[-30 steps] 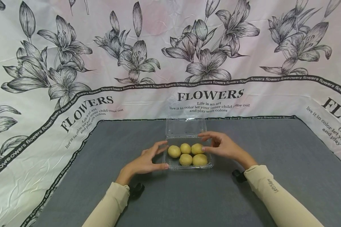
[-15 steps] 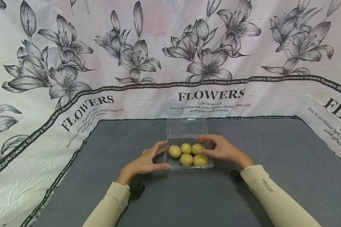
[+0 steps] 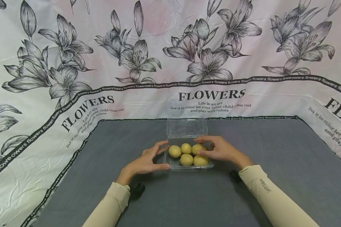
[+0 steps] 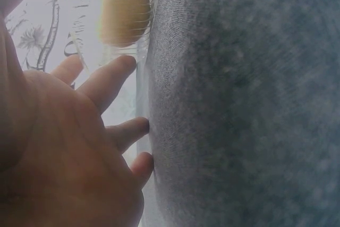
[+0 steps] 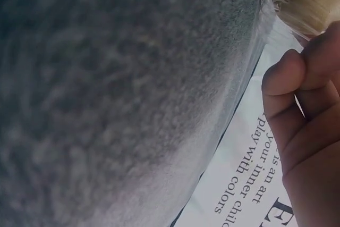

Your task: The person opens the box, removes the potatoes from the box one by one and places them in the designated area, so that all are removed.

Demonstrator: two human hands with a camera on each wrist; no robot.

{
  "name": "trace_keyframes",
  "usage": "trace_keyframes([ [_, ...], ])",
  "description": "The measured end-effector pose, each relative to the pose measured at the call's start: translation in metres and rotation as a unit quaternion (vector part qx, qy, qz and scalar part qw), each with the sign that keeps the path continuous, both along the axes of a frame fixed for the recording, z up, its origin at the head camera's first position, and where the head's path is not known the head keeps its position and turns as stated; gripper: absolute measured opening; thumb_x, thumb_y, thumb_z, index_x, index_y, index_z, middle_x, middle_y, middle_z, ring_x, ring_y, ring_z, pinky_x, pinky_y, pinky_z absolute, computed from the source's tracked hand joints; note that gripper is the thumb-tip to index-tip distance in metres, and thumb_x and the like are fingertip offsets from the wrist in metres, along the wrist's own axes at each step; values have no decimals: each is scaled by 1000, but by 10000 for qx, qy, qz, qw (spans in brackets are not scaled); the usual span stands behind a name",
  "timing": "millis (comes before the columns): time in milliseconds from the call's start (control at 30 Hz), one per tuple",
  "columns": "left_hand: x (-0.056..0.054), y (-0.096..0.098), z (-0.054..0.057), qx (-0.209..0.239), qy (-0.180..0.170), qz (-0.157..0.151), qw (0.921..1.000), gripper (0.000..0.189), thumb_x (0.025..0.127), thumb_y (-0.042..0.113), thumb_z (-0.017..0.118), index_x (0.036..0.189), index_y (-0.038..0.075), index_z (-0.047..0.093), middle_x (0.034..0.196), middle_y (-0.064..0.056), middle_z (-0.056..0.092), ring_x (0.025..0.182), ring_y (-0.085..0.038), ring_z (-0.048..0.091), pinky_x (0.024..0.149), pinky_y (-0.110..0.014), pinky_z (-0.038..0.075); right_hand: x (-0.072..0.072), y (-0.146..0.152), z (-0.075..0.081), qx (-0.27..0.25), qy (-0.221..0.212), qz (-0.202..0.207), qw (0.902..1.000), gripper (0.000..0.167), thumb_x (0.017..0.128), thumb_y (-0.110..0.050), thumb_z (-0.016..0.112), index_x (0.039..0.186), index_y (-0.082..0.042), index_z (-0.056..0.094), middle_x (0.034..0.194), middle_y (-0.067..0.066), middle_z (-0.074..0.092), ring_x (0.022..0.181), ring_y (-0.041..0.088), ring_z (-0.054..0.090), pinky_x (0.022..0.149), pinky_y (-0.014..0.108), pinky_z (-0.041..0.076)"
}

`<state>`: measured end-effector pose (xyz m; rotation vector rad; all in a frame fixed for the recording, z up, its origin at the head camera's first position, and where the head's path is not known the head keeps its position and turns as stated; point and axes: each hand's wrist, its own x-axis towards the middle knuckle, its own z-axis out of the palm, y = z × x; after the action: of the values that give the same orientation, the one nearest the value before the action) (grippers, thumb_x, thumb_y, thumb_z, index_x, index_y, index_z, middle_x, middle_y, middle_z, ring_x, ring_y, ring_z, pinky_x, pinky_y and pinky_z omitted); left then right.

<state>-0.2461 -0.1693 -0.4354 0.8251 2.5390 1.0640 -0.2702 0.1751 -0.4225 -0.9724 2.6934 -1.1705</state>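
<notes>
Several yellow potatoes (image 3: pixel 186 160) sit in a clear plastic clamshell box (image 3: pixel 173 164) whose lid (image 3: pixel 186 127) stands open at the back. My left hand (image 3: pixel 146 160) spans the box's left side, thumb at the front corner and straight, spread fingers along the back of that side. In the left wrist view, its fingertips (image 4: pixel 129 63) lie right at the box wall. My right hand (image 3: pixel 223 149) reaches over the box's right side, its thumb and fingers curved round the back right potato (image 3: pixel 197 148). The right wrist view shows bent fingers (image 5: pixel 289 75) below a potato (image 5: pixel 308 3) seen through the plastic.
A grey cloth (image 3: pixel 170 198) covers the table under the box. Behind it hangs a white curtain (image 3: pixel 147 97) printed with lilies and lettering. Dark wrist cameras (image 3: pixel 137 190) sit under both cream sleeves (image 3: pixel 109 201).
My right hand has shifted a little left and down, its thumb now further over the back right potato. The left hand, the box and the potatoes stay in place.
</notes>
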Motion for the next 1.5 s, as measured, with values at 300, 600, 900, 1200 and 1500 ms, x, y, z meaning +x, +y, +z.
trace_keyframes([
  [300, 1, 1, 0, -18, -46, 65, 10000, 93, 91, 54, 71, 162, 31, 16, 163, 8, 38, 159, -27, 16, 120, -63, 9, 0, -4, 0, 43, 151, 118, 9998, 47, 93, -29, 77, 134, -9, 67, 128, 12, 71, 111, 24, 68, 75, 27, 55],
  [600, 1, 2, 1, -5, -51, 45, 10000, 94, 91, 53, 71, 162, 30, 16, 163, 6, 38, 159, -25, 16, 120, -62, 8, -2, -6, -1, 98, -98, 5, 9999, 40, 94, -28, 76, 130, -14, 70, 131, 6, 71, 116, 25, 68, 81, 29, 56],
  [900, 1, 1, -1, 0, -59, 41, 10000, 94, 91, 54, 72, 162, 31, 16, 163, 8, 38, 159, -25, 16, 120, -63, 8, -2, -6, -2, 115, -188, -38, 9998, 34, 94, -30, 76, 125, -18, 73, 127, 3, 73, 104, 18, 68, 78, 29, 54],
  [1200, 1, 1, -1, -28, -68, 50, 10000, 94, 91, 54, 72, 162, 30, 16, 163, 9, 38, 159, -23, 16, 120, -63, 9, -1, -7, -3, 60, -147, -86, 9998, 32, 93, -28, 77, 123, -17, 74, 123, 3, 74, 91, 15, 68, 72, 27, 53],
  [1500, 0, 1, -1, 11, -7, 19, 10000, 94, 91, 51, 72, 163, 27, 17, 162, 8, 39, 159, -23, 17, 120, -63, 9, -1, -6, -4, -14, -73, -176, 9998, 33, 92, -30, 78, 122, -17, 75, 120, 3, 75, 75, 13, 61, 67, 26, 50],
])
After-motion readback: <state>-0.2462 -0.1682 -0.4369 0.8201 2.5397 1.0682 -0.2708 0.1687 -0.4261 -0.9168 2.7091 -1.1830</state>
